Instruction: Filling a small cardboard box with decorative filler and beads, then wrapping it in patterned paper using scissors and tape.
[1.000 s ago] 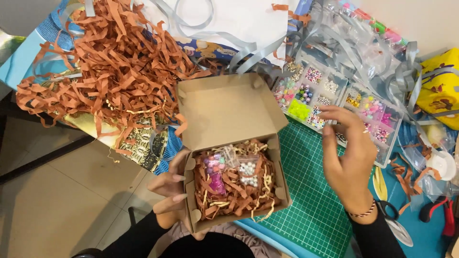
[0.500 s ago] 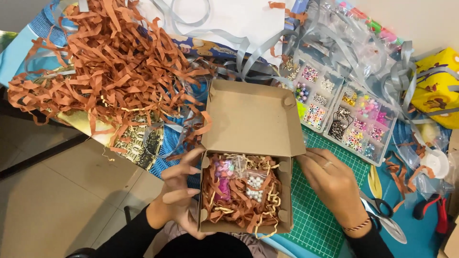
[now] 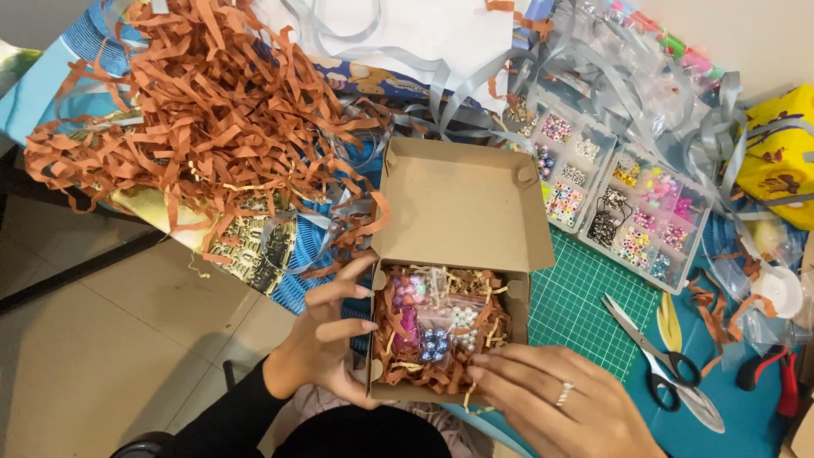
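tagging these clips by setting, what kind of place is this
Likely a home craft table used for gift packing: a green cutting mat, bead trays, a heap of brown paper shred and scissors surround the open box.

Place: home craft corner
Signs: green cutting mat (image 3: 585, 297); bead organiser trays (image 3: 623, 203); shredded paper filler (image 3: 203, 119); scissors (image 3: 666, 365); tiled floor (image 3: 93, 356)

The left hand (image 3: 326, 356) cups the near-left corner of an open cardboard box (image 3: 462, 254), fingers spread along its side wall; the right hand (image 3: 551, 403) lies flat over the near edge. Between the two grips, small clear bags of beads (image 3: 432, 326) nest in brown paper shred (image 3: 203, 127). Right of the right hand's grip, scissors (image 3: 661, 360) rest on a green cutting mat (image 3: 585, 301), with bead trays (image 3: 627, 212) beyond
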